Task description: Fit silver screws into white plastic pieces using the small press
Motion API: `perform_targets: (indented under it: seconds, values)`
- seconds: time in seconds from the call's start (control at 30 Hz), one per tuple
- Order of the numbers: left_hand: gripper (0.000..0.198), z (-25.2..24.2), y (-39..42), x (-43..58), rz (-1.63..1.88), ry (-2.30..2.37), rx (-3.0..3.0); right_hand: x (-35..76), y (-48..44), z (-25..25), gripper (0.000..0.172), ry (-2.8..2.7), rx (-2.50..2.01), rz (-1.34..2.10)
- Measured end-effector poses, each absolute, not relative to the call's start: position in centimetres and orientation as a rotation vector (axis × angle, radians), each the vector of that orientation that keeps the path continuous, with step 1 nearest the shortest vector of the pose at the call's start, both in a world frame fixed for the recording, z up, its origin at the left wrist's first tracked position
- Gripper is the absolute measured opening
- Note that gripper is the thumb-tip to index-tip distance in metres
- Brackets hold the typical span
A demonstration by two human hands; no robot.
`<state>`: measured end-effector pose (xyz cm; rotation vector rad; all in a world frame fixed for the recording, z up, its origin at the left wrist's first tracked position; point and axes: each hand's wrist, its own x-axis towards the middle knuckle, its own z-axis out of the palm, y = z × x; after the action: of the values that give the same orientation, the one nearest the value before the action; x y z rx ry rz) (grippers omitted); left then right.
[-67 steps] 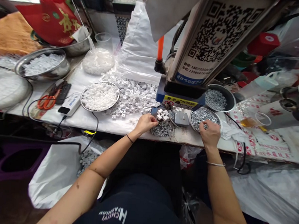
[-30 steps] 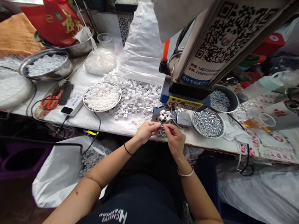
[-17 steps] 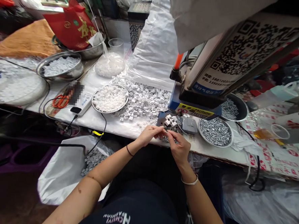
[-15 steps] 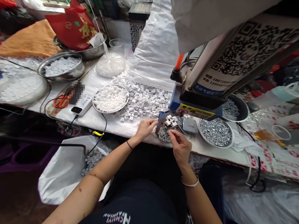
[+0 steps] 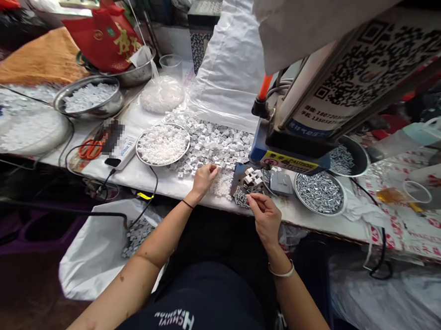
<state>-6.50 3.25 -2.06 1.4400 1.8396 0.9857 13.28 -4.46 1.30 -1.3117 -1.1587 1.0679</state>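
My left hand (image 5: 204, 179) rests with curled fingers at the front edge of a spread of small white square plastic pieces (image 5: 210, 147), and what it holds is hidden. My right hand (image 5: 264, 215) hovers just above a small heap of silver screws (image 5: 241, 197), thumb and forefinger pinched. Anything between them is too small to tell. A dark metal plate (image 5: 241, 178) at the foot of the blue pneumatic press (image 5: 288, 161) carries a stack of white pieces (image 5: 252, 177). Beyond my right hand, a steel tray of screws (image 5: 319, 192) sits on the table.
The press column with its QR-code label (image 5: 372, 64) rises above my hands. A black bowl of screws (image 5: 348, 158), a steel plate of white pieces (image 5: 162, 144), scissors (image 5: 90, 148), a power strip (image 5: 122, 151) and cables lie on the table. A white sack (image 5: 95, 257) stands below its front edge.
My hands have parted from their meeting point near the plate. The left has moved left onto the white pieces, and the right has drawn back toward me, still pinched.
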Motion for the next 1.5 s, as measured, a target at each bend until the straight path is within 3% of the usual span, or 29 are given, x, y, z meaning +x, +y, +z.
perform_targets:
  seconds: [0.1, 0.23, 0.5, 0.77, 0.87, 1.07, 1.3, 1.5]
  values:
    - [0.020, -0.9, 2.2, -6.2, 1.115, 1.429, 0.923, 12.8, -3.8, 1.8, 0.015, -1.250, -1.276, 1.023]
    - [0.029, 0.6, 0.3, -4.5, 1.037, 1.079, 0.512, 12.5, -2.4, 2.6, 0.013, -1.509, -1.259, 0.813]
    - [0.020, 2.1, -1.8, -2.0, 0.977, 0.900, 0.279, 13.1, -1.4, 3.3, 0.013, -1.872, -1.115, 0.482]
    - [0.008, 2.3, -2.4, -1.2, 0.989, 0.903, 0.114, 14.5, -1.6, 2.5, 0.029, -2.172, -0.810, 0.158]
    - [0.010, 2.1, -2.9, -1.0, 0.969, 0.872, 0.119, 15.0, -1.8, 1.8, 0.033, -2.178, -0.741, 0.140]
    - [0.021, 1.5, -3.2, -0.7, 0.925, 0.943, 0.284, 15.5, -2.1, 1.4, 0.022, -2.078, -0.863, 0.303]
    - [0.043, 0.8, 0.9, 0.4, 1.333, 1.089, 1.016, 16.8, 2.3, 3.0, 0.012, -1.770, -1.238, 0.388]
    - [0.049, -0.4, 2.6, 1.9, 1.217, 0.969, 1.073, 17.0, 4.1, 2.6, 0.014, -1.932, -1.253, 0.347]
